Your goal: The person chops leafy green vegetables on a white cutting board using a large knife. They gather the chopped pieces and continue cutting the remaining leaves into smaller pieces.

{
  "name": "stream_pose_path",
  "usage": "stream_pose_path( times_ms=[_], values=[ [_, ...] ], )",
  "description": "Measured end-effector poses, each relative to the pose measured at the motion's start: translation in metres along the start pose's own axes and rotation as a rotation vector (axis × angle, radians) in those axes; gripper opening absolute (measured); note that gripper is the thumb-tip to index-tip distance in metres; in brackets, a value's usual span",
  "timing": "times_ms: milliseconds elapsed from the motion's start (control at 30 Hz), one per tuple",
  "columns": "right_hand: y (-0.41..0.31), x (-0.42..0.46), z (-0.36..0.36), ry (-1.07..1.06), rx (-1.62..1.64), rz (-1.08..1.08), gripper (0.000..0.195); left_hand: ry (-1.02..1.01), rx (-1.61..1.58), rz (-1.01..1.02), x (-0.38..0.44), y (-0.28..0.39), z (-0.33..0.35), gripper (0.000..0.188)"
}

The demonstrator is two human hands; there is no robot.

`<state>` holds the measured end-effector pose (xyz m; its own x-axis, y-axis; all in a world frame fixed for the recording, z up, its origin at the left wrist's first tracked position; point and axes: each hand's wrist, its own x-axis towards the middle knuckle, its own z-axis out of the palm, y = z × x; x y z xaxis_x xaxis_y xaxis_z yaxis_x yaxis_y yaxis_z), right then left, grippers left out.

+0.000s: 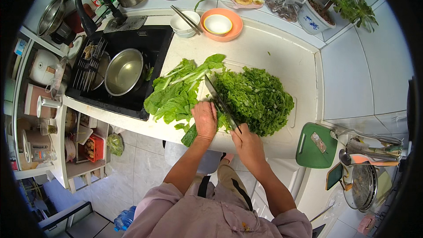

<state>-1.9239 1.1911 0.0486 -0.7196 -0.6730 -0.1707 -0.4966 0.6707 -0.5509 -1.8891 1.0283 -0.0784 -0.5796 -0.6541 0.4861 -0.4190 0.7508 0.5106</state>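
Note:
My right hand [248, 140] grips the handle of a kitchen knife [222, 101], whose long blade slants away from me to the upper left. Just left of the blade, my left hand [205, 119] presses down on leafy greens, its fingers curled. Whole green leaves [175, 89] with pale stems spread out beyond and left of that hand, and a darker leaf [189, 135] pokes out beneath the wrist. A large heap of finely chopped greens [257, 100] lies right of the blade. It covers much of a white cutting board [293, 114].
A black sink [155, 56] at left holds a metal bowl [124, 72] with liquid. Behind the greens stand white bowls with chopsticks [186, 20] and an orange bowl [236, 31]. At right are a green cutting board [307, 152] and a ladle [345, 157]. The counter's front edge runs before me.

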Motion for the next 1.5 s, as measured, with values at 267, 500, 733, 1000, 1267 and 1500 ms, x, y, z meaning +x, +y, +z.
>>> stream_pose_path(
  times_ms=[267, 500, 733, 1000, 1267, 1500],
  values=[
    [-0.005, -0.006, 0.0, -0.03, -0.072, 0.003, 0.03, -0.019, -0.002, -0.002, 0.001, 0.002, -0.005, 0.015],
    [0.004, 0.004, 0.02, 0.065, 0.055, 0.027, 0.031, 0.003, -0.004, 0.001, 0.0, 0.0, -0.004, 0.014],
    [-0.014, -0.017, -0.022, -0.065, 0.043, 0.016, 0.032, -0.014, 0.015, -0.01, 0.0, -0.001, -0.004, 0.012],
    [0.003, -0.003, 0.02, 0.034, 0.001, 0.021, 0.034, -0.009, 0.006, 0.023, -0.002, 0.002, -0.003, 0.013],
    [0.029, 0.005, 0.02, 0.11, 0.199, 0.053, 0.033, -0.195, -0.07, 0.005, 0.004, 0.001, -0.021, 0.025],
    [0.032, -0.003, 0.012, 0.161, 0.233, 0.045, 0.031, -0.424, 0.168, 0.328, -0.009, -0.019, -0.066, 0.066]
  ],
)
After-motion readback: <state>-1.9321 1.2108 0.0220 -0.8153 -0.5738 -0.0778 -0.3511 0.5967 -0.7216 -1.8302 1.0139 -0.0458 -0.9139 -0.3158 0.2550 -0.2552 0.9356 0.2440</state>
